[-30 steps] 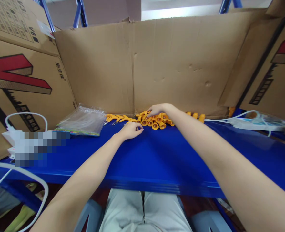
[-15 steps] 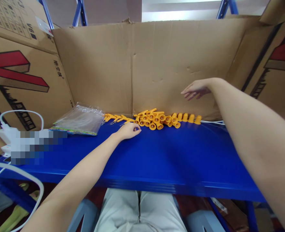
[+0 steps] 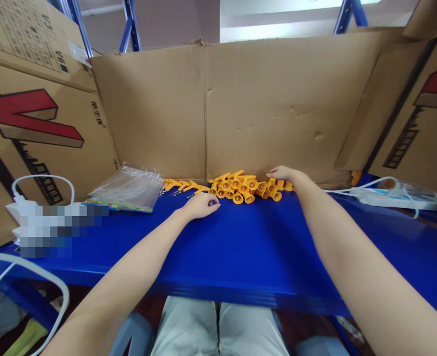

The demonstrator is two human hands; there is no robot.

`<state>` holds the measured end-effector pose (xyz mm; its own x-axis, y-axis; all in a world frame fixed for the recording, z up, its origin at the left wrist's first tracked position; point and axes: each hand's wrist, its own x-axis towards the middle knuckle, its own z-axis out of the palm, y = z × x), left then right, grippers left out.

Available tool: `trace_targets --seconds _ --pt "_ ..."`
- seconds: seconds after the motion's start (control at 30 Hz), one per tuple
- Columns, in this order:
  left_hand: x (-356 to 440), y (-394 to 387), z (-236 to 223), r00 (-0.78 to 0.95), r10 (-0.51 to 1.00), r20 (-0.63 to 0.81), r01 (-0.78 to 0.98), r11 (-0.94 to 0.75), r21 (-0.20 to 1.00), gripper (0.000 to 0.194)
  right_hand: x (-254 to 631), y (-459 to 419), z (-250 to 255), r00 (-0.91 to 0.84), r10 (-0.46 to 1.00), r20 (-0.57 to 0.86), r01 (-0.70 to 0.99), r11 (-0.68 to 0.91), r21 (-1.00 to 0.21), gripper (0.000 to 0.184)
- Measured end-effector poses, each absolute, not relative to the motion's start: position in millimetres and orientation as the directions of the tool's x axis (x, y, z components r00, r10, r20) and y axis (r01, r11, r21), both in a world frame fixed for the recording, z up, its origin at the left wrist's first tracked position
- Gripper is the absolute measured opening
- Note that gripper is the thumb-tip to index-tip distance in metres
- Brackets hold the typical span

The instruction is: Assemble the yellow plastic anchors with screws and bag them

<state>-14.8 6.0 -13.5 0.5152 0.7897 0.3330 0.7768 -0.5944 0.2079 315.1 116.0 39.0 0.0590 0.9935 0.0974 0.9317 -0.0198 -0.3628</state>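
- bells (image 3: 243, 189), orange and flared, lie heaped on the blue table (image 3: 236, 252) near the foot of the cardboard wall (image 3: 277, 109), many with their open mouths toward the person and a small shiny spot inside.
- left of the heap, thin branched pieces (image 3: 184, 185) lie in a row, with small metal chains (image 3: 175, 193) at their near ends.
- at the right end, a few cup-like pieces (image 3: 280, 185) seem to stand on the table, partly covered by the right hand (image 3: 280, 173).
- the left hand (image 3: 201, 204) rests just in front of the branched pieces, loosely curled, a gap between thumb and fingers, with nothing seen in it.
- the right hand reaches over the cup-like pieces, fingers pointing left; its fingertips are small and partly hidden here, so i cannot tell whether it grips a piece or only touches one.
- the bells look like light, fairly stiff moulded plastic, probably smooth, a little slippery and not very fragile; being round, they may roll.
- a pinch across the narrow body, behind the flared rim, should hold best; the branched pieces suit a pinch on the stem, clear of the chains, which could snag.
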Motion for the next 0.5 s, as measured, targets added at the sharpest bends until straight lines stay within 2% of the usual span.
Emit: trace_targets --seconds 0.2,0.33,0.43,0.5 --pt "-13 4 -11 0.516 0.795 0.317 0.784 -0.588 0.197 0.026 293 110 26 0.002 0.999 -0.053 0.969 -0.015 -0.247 0.027" --pt "-13 4 -11 0.521 0.791 0.321 0.780 -0.594 0.197 0.025 291 105 29 0.072 0.996 -0.045 0.975 -0.080 -0.206 0.034" --pt "-14 4 -11 0.520 0.792 0.319 0.781 -0.592 0.196 0.025 300 100 31 0.155 0.986 -0.054 0.958 -0.164 -0.235 0.039" --pt "-13 4 -11 0.521 0.791 0.321 0.781 -0.594 0.194 0.025 309 97 27 0.160 0.987 0.021 0.943 -0.147 -0.297 0.036"
